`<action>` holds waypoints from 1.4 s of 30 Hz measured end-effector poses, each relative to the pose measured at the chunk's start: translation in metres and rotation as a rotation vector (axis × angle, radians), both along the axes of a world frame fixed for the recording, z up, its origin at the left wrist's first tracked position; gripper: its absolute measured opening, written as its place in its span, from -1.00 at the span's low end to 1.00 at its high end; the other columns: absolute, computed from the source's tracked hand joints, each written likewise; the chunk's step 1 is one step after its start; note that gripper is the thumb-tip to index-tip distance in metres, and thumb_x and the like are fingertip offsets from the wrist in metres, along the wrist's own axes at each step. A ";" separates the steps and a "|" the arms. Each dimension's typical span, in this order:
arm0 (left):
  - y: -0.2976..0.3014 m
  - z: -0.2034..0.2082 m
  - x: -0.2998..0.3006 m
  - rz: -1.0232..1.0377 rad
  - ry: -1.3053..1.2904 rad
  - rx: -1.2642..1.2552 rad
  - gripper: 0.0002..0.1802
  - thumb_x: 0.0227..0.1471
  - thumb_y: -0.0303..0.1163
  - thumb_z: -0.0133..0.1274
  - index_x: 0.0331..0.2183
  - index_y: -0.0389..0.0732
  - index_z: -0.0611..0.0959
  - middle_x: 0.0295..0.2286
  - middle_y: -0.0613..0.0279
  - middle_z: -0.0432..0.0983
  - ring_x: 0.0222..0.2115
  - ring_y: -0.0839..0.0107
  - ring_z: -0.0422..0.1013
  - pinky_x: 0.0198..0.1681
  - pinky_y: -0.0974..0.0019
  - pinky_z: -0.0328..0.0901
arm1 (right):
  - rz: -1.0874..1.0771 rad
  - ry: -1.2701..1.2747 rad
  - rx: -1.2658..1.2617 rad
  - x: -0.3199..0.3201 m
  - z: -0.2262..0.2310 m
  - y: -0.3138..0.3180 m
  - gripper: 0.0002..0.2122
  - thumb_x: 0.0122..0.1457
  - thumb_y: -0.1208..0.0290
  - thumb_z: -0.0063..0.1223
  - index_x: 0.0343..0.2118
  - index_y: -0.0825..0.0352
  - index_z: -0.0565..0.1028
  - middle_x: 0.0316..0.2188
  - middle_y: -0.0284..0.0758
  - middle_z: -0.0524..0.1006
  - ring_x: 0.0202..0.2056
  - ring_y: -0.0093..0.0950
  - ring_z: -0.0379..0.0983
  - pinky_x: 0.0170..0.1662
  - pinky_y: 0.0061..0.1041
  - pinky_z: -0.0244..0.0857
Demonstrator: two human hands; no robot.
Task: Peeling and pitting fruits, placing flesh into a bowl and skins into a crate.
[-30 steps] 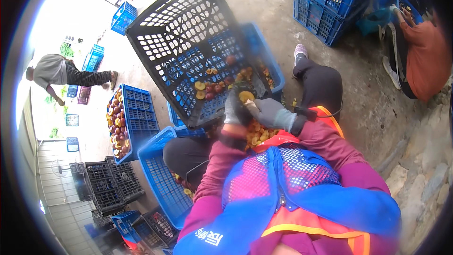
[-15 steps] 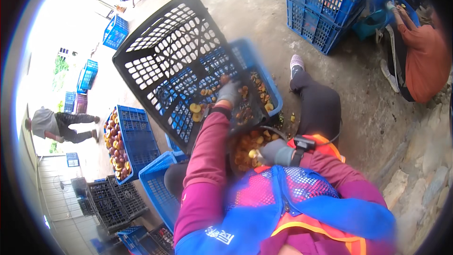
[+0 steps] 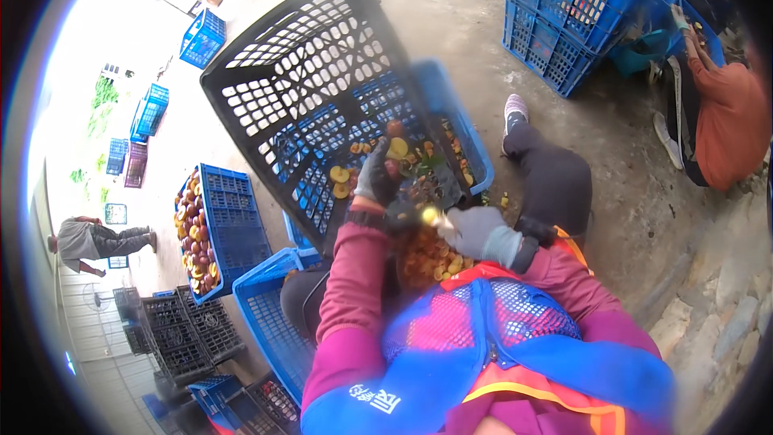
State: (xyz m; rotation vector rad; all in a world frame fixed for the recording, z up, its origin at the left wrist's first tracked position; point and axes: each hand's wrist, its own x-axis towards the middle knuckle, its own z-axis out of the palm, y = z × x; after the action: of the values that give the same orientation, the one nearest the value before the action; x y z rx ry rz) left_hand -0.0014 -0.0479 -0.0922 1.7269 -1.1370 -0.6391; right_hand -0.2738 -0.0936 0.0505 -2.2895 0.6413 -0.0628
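Note:
My left hand (image 3: 375, 180), in a grey glove, is inside the tilted black plastic crate (image 3: 246, 102). Its fingers curl around a reddish plum (image 3: 393, 167), partly hidden by them. Yellow-fleshed halved plums (image 3: 340, 181) and small scraps lie about it on the crate's lower side. My right hand (image 3: 483, 235), also gloved, is closed on a small pale-yellow piece (image 3: 431, 216), too blurred to name surely. Directly below that hand, close to my lap, a round container holds many orange-yellow fruit pieces (image 3: 435, 256); my forearm and hand cover parts of its rim.
A blue crate (image 3: 475, 149) with fruit scraps stands beneath the black one. At left are a blue crate of plums (image 3: 233, 217), an empty-looking blue crate (image 3: 270, 294) and black crates (image 3: 193, 330). Stacked blue crates (image 3: 555, 24) and a seated person (image 3: 729, 121) are at right.
My left hand has drawn back slightly toward me and now has a plum at its fingers. My right hand has risen from the round container, carrying the pale-yellow piece.

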 end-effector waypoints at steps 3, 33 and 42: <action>0.033 0.072 -0.042 0.019 -0.049 -0.360 -0.53 0.26 -0.25 -0.01 0.09 -0.33 0.52 -0.14 0.08 0.62 -0.15 0.14 0.54 -0.07 0.20 0.45 | -0.041 -0.085 -0.061 0.006 0.048 0.006 -0.62 0.36 0.01 -0.09 -0.24 0.29 0.52 -0.53 0.00 0.59 -0.42 0.09 0.56 -0.29 0.07 0.39; 0.117 0.134 -0.125 0.046 1.518 -0.333 -0.52 0.44 -0.16 -0.28 -0.06 -0.32 0.60 -0.22 0.20 0.59 -0.22 0.43 0.50 -0.09 0.31 0.39 | 0.240 -0.108 1.245 -0.031 0.072 0.072 -0.48 0.45 -0.06 -0.16 -0.27 0.42 0.53 -0.71 -0.44 0.33 -0.79 -0.67 0.16 -0.73 -0.60 0.02; 0.148 0.159 -0.105 0.054 0.600 -0.021 -0.55 0.16 -0.42 0.04 0.08 -0.31 0.55 -0.11 0.20 0.56 -0.17 0.50 0.47 -0.08 0.43 0.38 | 0.022 0.024 0.010 -0.045 0.039 0.063 -0.65 0.17 0.13 0.23 -0.11 0.29 0.59 -0.33 -0.03 0.63 -0.35 -0.19 0.62 -0.21 -0.29 0.46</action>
State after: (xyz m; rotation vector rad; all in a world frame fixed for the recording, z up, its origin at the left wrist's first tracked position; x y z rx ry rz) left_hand -0.1065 0.0996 0.0666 1.3984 -0.6678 -1.0204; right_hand -0.3183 -0.0306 0.0900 -2.2899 0.6276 -0.0215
